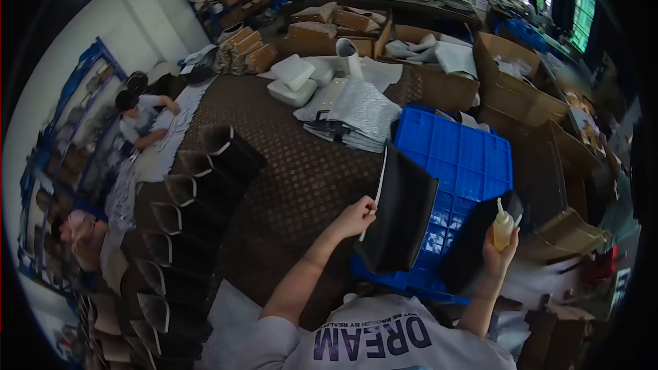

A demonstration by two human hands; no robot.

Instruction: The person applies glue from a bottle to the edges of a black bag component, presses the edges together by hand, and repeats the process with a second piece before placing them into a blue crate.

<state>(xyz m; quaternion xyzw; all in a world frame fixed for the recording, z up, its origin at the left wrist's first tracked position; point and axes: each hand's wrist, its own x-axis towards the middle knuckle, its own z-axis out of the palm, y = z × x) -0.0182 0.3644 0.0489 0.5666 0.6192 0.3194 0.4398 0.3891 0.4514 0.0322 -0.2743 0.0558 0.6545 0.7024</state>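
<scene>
My left hand (359, 217) is closed on the pale left edge of a black curved panel (399, 209), which it holds tilted over a blue plastic crate (456, 140). My right hand (499, 253) is wrapped round a squeeze bottle (504, 227) with a pointed nozzle and yellowish contents, held upright to the right of the panel. Behind that bottle, a second dark piece (473, 253) lies against the crate, partly hidden.
Folded dark pieces (168, 216) stand in a row on the left. Silvery sheets (363, 109) and white padded pieces (293, 79) are stacked ahead. Cardboard boxes (517, 92) line the right. A person (147, 120) works at the far left, another person (86, 233) nearer.
</scene>
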